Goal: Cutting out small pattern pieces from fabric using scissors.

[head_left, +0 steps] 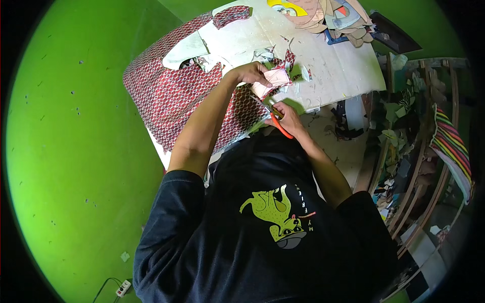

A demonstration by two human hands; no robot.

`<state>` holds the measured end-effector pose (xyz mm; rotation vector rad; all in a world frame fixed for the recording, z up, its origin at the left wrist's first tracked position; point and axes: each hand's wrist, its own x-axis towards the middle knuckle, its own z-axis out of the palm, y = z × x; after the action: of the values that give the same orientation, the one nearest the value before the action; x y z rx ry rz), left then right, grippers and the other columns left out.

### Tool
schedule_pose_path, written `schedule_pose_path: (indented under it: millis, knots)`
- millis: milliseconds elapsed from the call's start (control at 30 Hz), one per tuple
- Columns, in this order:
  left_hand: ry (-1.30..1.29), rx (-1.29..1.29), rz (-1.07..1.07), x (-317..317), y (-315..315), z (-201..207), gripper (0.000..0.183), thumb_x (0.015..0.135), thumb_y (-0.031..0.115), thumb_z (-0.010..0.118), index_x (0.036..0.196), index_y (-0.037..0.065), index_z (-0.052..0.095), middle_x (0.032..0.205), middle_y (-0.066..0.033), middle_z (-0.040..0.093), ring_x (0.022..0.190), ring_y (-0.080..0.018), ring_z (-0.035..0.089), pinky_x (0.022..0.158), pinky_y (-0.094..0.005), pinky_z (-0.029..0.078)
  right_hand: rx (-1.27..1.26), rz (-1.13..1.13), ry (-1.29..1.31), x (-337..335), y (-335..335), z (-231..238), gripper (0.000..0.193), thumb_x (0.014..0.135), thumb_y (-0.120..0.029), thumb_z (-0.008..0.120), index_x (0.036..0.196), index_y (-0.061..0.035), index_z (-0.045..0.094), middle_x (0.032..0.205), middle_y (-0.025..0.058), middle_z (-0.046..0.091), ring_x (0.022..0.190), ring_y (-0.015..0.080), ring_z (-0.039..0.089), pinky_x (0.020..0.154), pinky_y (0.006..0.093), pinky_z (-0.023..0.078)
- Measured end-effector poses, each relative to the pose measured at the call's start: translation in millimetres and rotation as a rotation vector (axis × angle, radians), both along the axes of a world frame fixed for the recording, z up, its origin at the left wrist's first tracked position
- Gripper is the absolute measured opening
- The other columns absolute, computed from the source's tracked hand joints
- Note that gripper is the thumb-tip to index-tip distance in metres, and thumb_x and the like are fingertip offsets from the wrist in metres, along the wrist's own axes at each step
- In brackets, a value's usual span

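My left hand [253, 74] is closed on a small pale pink piece [277, 77] with faint lines on it, over scraps of red patterned fabric. My right hand [289, 120] grips scissors with orange handles [281, 127], close to the table's near edge. Their blades point up and left toward the pink piece's lower edge; whether they touch it I cannot tell. A large red, white and dark patterned fabric [174, 108] spreads under and left of my left forearm. A pale curved template [186, 51] lies on that fabric.
Cut-out pattern pieces [333, 17] are heaped at the table's far right. A small patterned scrap [231, 16] lies at the far edge of the white table [348, 76]. To the right stands a wooden slatted rack [422, 166] with scraps and a striped cloth [452, 151]. A green wall rises left.
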<state>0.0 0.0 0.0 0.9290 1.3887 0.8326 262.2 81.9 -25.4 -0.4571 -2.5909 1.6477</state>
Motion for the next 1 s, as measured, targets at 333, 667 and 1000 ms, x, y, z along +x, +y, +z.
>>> schedule_pose_path:
  millis: [333,667,1000]
  knots:
    - [-0.030,0.004,-0.036,-3.9,-0.7,11.2,0.026,0.080,0.014,0.082,0.103,0.004,0.075,0.092,-0.0033,0.075,0.078,-0.0102,0.066,0.074,-0.0270,0.053,-0.137,-0.136,-0.116,6.2,-23.6,2.9,0.047,0.065,-0.026,0.093,0.087,0.0000,0.059,0.064,0.0000,0.056,0.059,0.0064,0.047,0.054,0.0255,0.040]
    - [-0.115,0.017,-0.042,-2.7,-1.6,16.9,0.024,0.080,0.013,0.082,0.101,0.004,0.076,0.090,-0.0034,0.075,0.076,-0.0097,0.065,0.073,-0.0269,0.053,-0.163,-0.144,0.038,-11.0,-27.8,0.2,0.052,0.065,-0.028,0.094,0.089,0.0010,0.058,0.064,0.0013,0.056,0.057,0.0080,0.046,0.051,0.0266,0.038]
    - [-0.096,0.009,0.029,-1.9,-6.2,24.8,0.025,0.079,0.015,0.083,0.102,0.005,0.076,0.092,-0.0028,0.075,0.080,-0.0102,0.066,0.079,-0.0276,0.052,-0.056,-0.125,0.067,-13.5,-28.4,4.0,0.054,0.066,-0.033,0.092,0.086,0.0012,0.056,0.062,0.0049,0.059,0.057,0.0107,0.052,0.054,0.0296,0.043]
